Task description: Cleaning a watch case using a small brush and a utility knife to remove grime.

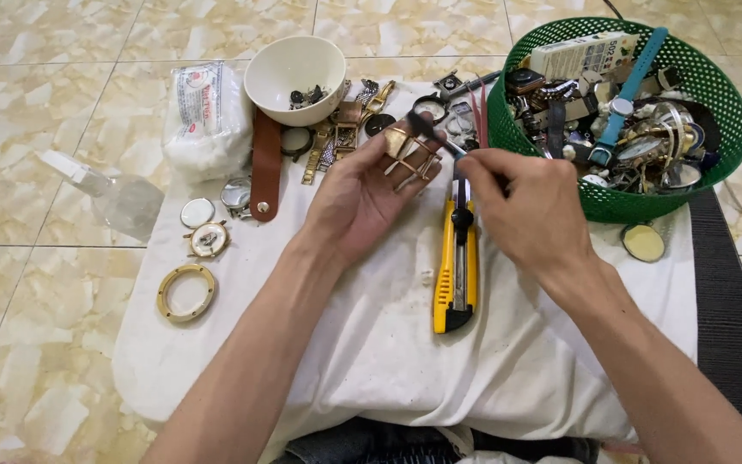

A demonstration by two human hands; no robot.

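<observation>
A small gold-coloured metal watch case with wire-like lugs sits at the fingertips of the left hand, which is turned palm up above the white cloth and pinches the case between thumb and fingers. The right hand is closed around a thin dark-tipped tool, its fingers pressed together on the handle, and the tool's tip meets the top of the case.

Just below the hands, a yellow and black utility knife lies lengthwise on the cloth. Beyond the left hand stands a white ceramic bowl with a few small dark parts inside, beside a brown leather watch strap and gold metal bracelet links. Further left lie a white plastic bag, a round gold watch body and a gold-coloured ring bezel. To the right, a green plastic mesh basket holds many watches, among them one with a blue strap. The cloth lies on a beige tiled floor.
</observation>
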